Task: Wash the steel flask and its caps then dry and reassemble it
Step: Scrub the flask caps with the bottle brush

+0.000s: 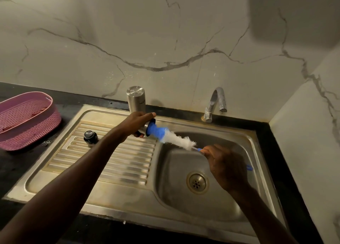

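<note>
Here, left hand (137, 123) grips tilted steel flask (135, 100); right hand (225, 165) pinches bottle brush (171, 136) handle.

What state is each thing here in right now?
Steel flask: uncapped, tilted, mouth toward the basin.
Left hand: grips the flask near its mouth.
Bottle brush: blue tip in the flask mouth, white bristles outside.
Right hand: holds the brush handle.
Black cap: off, resting on the drainboard.
Tap: no water running.
Pink basket: upright on the counter.

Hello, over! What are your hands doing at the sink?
Left hand grips tilted steel flask. Right hand holds blue-and-white bottle brush, tip in flask mouth. Black round cap waits on drainboard. Nothing blocking.
</note>
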